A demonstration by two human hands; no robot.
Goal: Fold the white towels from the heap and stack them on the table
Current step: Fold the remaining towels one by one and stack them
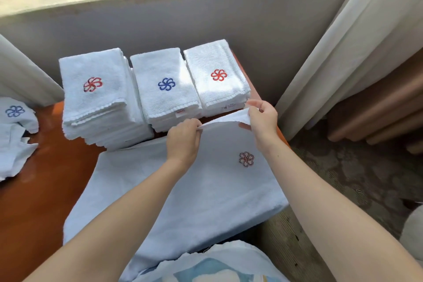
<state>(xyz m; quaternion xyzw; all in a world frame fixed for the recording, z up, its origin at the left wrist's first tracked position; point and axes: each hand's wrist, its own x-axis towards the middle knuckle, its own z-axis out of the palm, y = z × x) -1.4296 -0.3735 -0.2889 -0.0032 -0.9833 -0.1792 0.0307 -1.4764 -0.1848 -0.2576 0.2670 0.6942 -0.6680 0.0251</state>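
Just beyond our hands stands a row of folded-towel stacks (164, 89) on the surface (34, 190). The heap of unfolded towels (13, 144) lies well left of our left hand (183, 137); a curtain (343, 41) hangs right of our right hand (263, 119). With arms extended, both hands pinch the raised far edge of the spread towel (183, 190) lying beneath them.

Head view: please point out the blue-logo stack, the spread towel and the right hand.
blue-logo stack (160, 68), head view, top towel.
spread towel (217, 194), head view, flat middle.
right hand (263, 119), head view, back of hand.
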